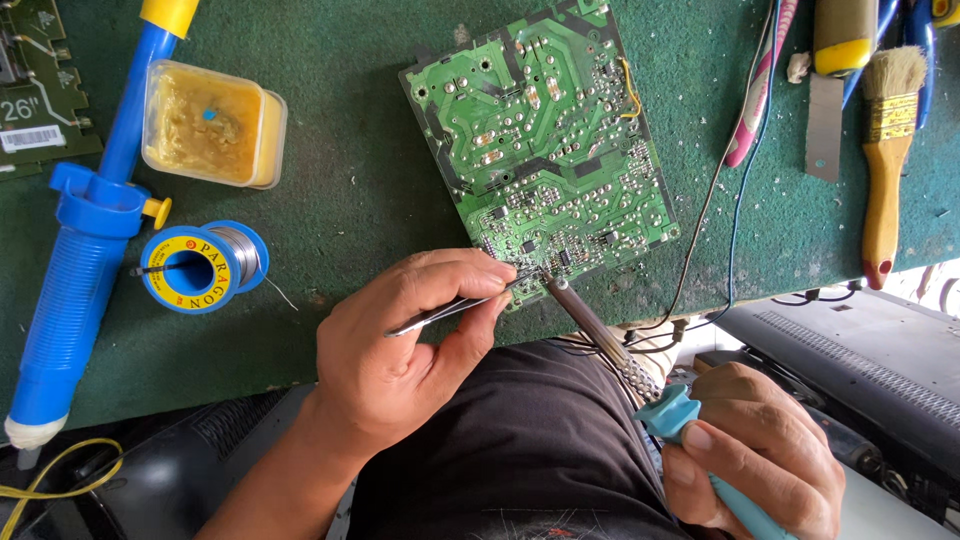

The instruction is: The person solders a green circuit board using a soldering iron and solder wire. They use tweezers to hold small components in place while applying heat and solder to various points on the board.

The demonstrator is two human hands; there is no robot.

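A dark green felt-like bench top (340, 190) carried the work, with a black casing (850, 350) at its right edge. A yellow flux tub (212, 124) and a blue-and-yellow solder spool (203, 266) lay left. The left hand (405, 345) pinched tweezers (455, 308); the right hand (755, 450) gripped a soldering iron (620, 355), its long axis pointing up-left onto the green circuit board's (545, 140) near edge.

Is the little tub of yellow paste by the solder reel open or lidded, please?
Open: the tub shows its yellow paste bare, with no lid on it, beside the solder reel.
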